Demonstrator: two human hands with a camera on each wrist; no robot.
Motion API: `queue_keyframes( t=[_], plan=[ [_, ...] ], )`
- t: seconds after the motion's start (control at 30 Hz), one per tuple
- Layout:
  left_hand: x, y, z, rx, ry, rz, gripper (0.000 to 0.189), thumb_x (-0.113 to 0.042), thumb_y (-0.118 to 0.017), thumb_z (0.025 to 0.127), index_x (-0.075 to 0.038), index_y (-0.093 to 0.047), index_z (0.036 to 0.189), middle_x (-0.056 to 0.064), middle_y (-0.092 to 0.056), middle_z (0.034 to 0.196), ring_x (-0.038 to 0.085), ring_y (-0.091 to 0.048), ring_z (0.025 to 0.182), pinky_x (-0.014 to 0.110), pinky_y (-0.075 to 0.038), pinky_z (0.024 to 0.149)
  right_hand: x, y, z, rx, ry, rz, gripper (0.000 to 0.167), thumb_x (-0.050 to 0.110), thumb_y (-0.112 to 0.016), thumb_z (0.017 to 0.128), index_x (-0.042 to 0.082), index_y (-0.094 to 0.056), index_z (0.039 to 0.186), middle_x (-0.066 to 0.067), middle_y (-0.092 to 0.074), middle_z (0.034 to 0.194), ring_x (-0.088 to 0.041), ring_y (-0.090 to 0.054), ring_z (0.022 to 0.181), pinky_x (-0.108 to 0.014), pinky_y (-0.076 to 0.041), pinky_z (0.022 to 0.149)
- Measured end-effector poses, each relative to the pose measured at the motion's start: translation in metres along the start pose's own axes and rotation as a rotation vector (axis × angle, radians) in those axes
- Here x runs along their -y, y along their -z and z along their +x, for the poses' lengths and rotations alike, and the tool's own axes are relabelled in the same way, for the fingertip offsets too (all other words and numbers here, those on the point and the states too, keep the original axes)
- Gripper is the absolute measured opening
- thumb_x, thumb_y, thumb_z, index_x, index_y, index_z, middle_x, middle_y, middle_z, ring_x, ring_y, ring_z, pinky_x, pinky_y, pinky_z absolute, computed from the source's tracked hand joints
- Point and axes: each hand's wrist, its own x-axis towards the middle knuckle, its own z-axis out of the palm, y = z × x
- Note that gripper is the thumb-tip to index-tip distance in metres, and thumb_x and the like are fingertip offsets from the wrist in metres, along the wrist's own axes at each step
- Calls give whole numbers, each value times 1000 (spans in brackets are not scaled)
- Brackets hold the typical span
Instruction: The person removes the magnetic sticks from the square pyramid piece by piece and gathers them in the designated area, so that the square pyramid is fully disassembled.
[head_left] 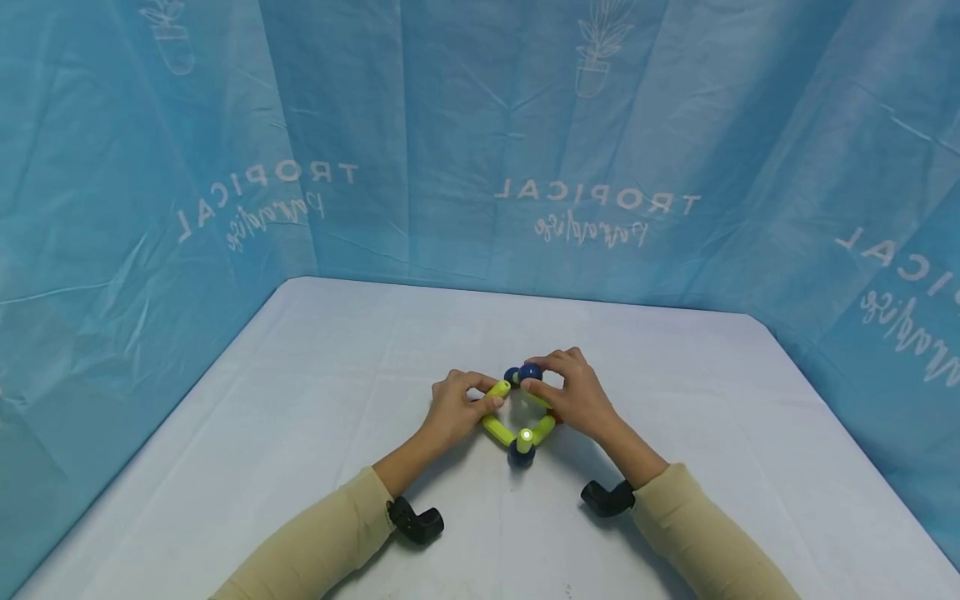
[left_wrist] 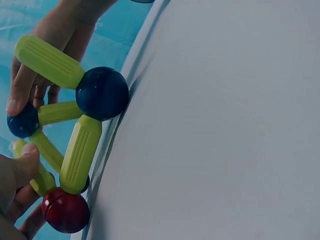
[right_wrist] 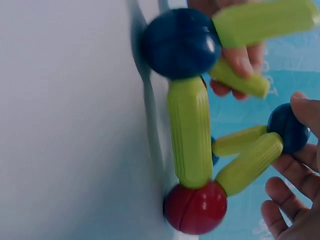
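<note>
My left hand [head_left: 453, 408] pinches a yellow-green ribbed rod [head_left: 498, 389] at the left of a frame built of rods and balls. In the right wrist view, one end of that rod [right_wrist: 260, 85] has no ball on it. My right hand [head_left: 576, 393] grips a blue ball [head_left: 530, 372] at the far side, between thumb and fingers; rods join this ball [right_wrist: 289, 128]. Nearest me a blue ball [head_left: 521, 455] bears a rod [head_left: 525, 438] that sticks up. One red ball [left_wrist: 66, 211] sits at the left corner, another red ball [right_wrist: 195, 207] at the right.
The frame rests on a white-covered table [head_left: 360, 350]. Blue printed curtains [head_left: 465, 125] hang around its back and sides. Black wrist cameras stick out from the left wrist [head_left: 420, 525] and the right wrist [head_left: 603, 498], just above the table.
</note>
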Motion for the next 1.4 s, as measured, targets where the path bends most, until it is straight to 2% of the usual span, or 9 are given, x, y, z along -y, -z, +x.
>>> queue_keyframes(
  t=[0.13,0.27,0.4,0.7,0.87,1.0,1.1,1.23,1.4],
  plan=[
    [1,5,-4,2,88,-64,21,-23,-73,81,-17,-72,101,-1,-69,98,20,-54,103,45,-36,97,-3,2,2,26,-63,40,42,38,-70,83,16,-66,118,-2,-67,104,-20,-47,103,-48,-46,87],
    [3,11,-7,-12,128,-100,23,-22,-72,82,-16,-69,104,0,-68,99,21,-54,107,47,-36,99,-4,3,3,43,-101,67,43,40,-69,83,18,-65,120,-1,-67,106,-21,-47,105,-50,-46,89],
    [5,16,-11,-17,116,-105,25,-22,-72,82,-16,-69,106,0,-69,101,22,-53,113,51,-32,103,-6,4,2,40,-130,86,44,43,-67,84,19,-65,120,-1,-66,106,-20,-47,106,-50,-47,89],
    [14,21,-17,-46,77,-158,22,-17,-73,81,-14,-68,101,4,-70,99,23,-56,112,49,-38,101,-6,4,2,17,-147,102,46,45,-66,84,18,-64,121,-2,-66,110,-19,-47,106,-49,-46,88],
    [12,23,-21,-48,82,-153,21,-19,-74,80,-15,-69,100,3,-70,98,23,-55,114,51,-36,102,-2,2,0,-39,-105,32,45,40,-71,81,17,-65,119,-2,-67,107,-19,-47,103,-41,-46,83],
    [8,23,-26,-50,99,-131,21,-20,-74,80,-18,-69,100,-1,-70,96,22,-55,114,54,-30,105,-1,2,1,-71,-77,7,42,38,-72,81,16,-66,117,-2,-68,108,-22,-48,102,-35,-43,80],
    [5,21,-31,-50,100,-117,21,-19,-75,79,-19,-69,99,-2,-70,94,21,-54,113,53,-29,104,-2,3,4,-56,-85,36,41,38,-69,84,16,-65,118,-2,-68,111,-24,-49,103,-39,-44,82],
    [0,17,-38,-53,84,-100,21,-19,-76,78,-20,-69,98,-4,-69,94,18,-53,106,45,-33,96,-5,4,9,-5,-120,88,43,41,-65,86,18,-63,122,-4,-66,115,-25,-48,106,-45,-46,85],
    [-7,12,-46,-58,40,-84,20,-20,-78,76,-20,-68,93,-6,-69,90,17,-52,97,42,-31,93,-8,5,14,52,-184,131,43,44,-60,89,21,-60,126,-5,-64,116,-24,-48,111,-43,-46,86]
  ],
)
